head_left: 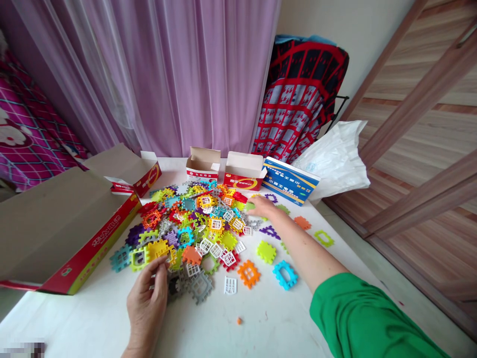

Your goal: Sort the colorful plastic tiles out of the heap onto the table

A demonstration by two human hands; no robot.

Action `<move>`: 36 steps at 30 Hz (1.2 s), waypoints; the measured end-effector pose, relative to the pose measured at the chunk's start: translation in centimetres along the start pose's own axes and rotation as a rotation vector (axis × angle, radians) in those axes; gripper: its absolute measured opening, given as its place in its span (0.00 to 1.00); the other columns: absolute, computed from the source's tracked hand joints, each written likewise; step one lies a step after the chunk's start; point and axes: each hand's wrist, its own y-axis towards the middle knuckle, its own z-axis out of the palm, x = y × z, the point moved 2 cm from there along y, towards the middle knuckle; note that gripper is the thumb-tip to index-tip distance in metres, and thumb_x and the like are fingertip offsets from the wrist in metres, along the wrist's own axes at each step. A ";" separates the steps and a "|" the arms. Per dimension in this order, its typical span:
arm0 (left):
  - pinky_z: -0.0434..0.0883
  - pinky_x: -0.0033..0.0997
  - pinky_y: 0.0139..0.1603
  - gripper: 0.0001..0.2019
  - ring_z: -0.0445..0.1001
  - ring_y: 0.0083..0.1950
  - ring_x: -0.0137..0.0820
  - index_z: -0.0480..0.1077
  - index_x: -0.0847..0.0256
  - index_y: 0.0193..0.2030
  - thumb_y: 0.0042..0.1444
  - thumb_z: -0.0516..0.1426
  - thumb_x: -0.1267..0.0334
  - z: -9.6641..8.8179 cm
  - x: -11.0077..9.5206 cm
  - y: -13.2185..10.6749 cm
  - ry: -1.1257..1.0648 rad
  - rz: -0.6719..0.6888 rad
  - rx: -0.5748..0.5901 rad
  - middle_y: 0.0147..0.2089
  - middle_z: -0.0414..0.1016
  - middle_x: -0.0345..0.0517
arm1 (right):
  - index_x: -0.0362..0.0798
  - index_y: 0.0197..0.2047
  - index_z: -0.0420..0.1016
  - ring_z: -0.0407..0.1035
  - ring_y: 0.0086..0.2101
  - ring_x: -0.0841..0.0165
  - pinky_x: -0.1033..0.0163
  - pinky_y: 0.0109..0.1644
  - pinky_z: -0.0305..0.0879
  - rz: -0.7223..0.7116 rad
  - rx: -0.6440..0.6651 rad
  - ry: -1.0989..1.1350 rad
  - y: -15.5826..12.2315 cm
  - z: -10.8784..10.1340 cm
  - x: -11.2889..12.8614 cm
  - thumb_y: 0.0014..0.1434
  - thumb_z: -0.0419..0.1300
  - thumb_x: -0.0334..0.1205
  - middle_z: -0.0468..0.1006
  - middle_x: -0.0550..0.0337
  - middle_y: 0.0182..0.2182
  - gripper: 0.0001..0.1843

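Observation:
A heap of colourful plastic interlocking building blocks (pixel 227 240) lies in the middle of the table. At its front left edge my left hand (pixel 148 296) is closed, thumb and fingertips pinching the lower edge of a yellow block (pixel 157 250). A lime-green frame block (pixel 138 259) sits right beside that one. My right hand (pixel 262 207) reaches to the far right side of the heap, its fingers closed on a small green block (pixel 250 206); the fingers partly hide it. White window-grid pieces (pixel 230 285) lie among and in front of the blocks.
A large open red box (pixel 87 253) stands at the left. Behind the heap are smaller open boxes (pixel 244 182), a blue box (pixel 290 181) and a white plastic bag (pixel 333 161). Loose blocks (pixel 285 275) are scattered at the right. A tiny orange bit (pixel 239 321) lies near the front.

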 end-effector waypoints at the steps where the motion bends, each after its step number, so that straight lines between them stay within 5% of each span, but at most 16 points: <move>1: 0.72 0.25 0.26 0.19 0.76 0.27 0.30 0.78 0.58 0.39 0.50 0.59 0.46 0.0 0.1 0.0 -0.002 0.001 0.001 0.33 0.82 0.45 | 0.50 0.56 0.75 0.67 0.57 0.53 0.56 0.58 0.64 -0.003 0.001 0.001 0.0 0.0 -0.2 0.52 0.68 0.47 0.75 0.50 0.56 0.28; 12: 0.72 0.24 0.24 0.19 0.75 0.26 0.29 0.78 0.58 0.39 0.50 0.59 0.46 0.1 0.2 -0.1 -0.016 -0.002 0.002 0.32 0.81 0.44 | 0.55 0.54 0.77 0.71 0.53 0.61 0.63 0.55 0.66 -0.042 0.022 0.019 0.2 0.3 -1.0 0.54 0.64 0.36 0.77 0.60 0.54 0.23; 20: 0.71 0.24 0.24 0.19 0.75 0.25 0.29 0.78 0.58 0.39 0.50 0.58 0.46 0.1 0.1 -0.1 0.008 0.007 0.003 0.32 0.81 0.44 | 0.55 0.53 0.77 0.71 0.52 0.56 0.57 0.55 0.66 0.002 0.004 -0.051 -1.8 -0.8 -3.7 0.55 0.64 0.43 0.78 0.57 0.52 0.21; 24: 0.72 0.25 0.25 0.19 0.75 0.26 0.29 0.78 0.58 0.39 0.51 0.58 0.45 0.0 0.1 0.0 0.019 0.012 0.007 0.33 0.81 0.44 | 0.56 0.57 0.75 0.69 0.54 0.54 0.56 0.57 0.64 -0.029 0.021 -0.090 -3.0 -0.4 -3.7 0.52 0.66 0.46 0.77 0.55 0.55 0.28; 36: 0.72 0.25 0.25 0.19 0.76 0.26 0.30 0.78 0.58 0.39 0.50 0.58 0.46 0.0 -0.1 0.0 0.013 0.000 0.012 0.33 0.82 0.45 | 0.54 0.56 0.75 0.68 0.56 0.55 0.56 0.58 0.63 -0.013 0.065 -0.125 -3.6 -0.5 -3.6 0.55 0.64 0.46 0.75 0.54 0.57 0.25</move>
